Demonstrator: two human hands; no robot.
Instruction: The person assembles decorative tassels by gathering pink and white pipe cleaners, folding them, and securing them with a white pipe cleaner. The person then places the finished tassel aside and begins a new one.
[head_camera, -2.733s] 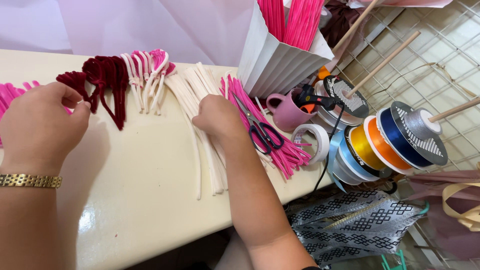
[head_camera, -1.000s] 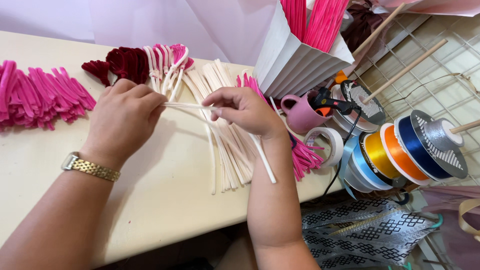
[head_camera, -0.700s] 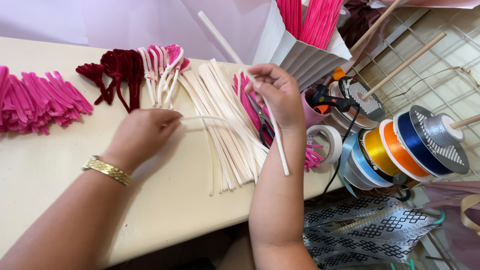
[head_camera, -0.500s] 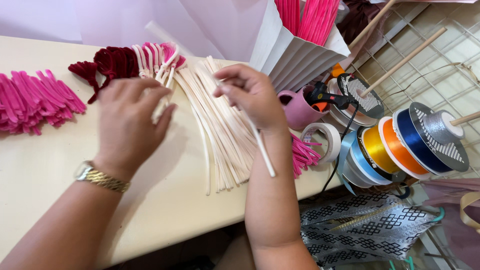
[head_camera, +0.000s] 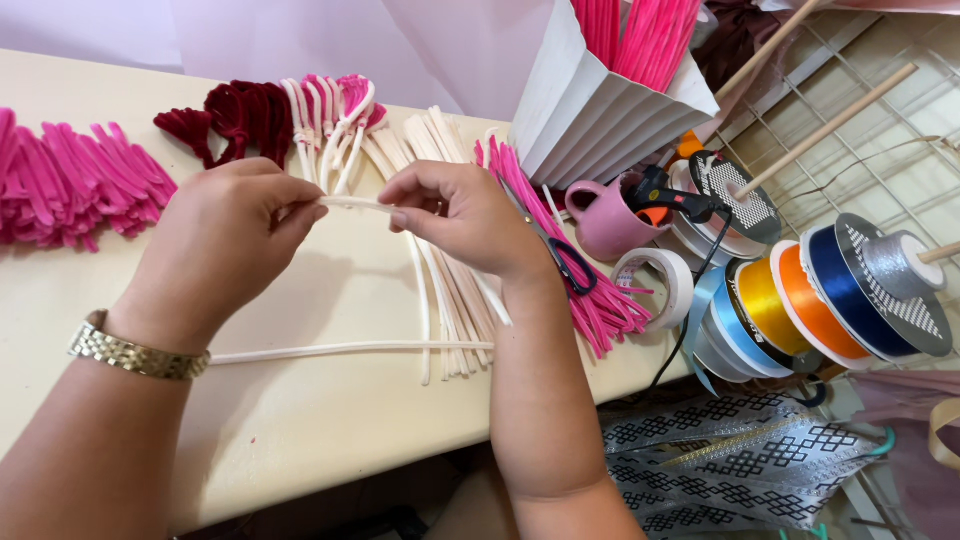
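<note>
Both hands drawn together, left hand (head_camera: 225, 240), right hand (head_camera: 465, 215), fingers pinching cream strip (head_camera: 352, 203)

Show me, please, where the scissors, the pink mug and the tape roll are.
scissors (head_camera: 575, 272), head view, on the black handle loop.
pink mug (head_camera: 612, 226), head view, on its side wall.
tape roll (head_camera: 676, 283), head view, on its white outer rim.

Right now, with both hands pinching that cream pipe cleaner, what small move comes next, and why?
Probably bend it over at the middle. The left hand and right hand pinch one cream pipe cleaner taut between them, and the folded cream pieces behind are already looped that way.
</note>
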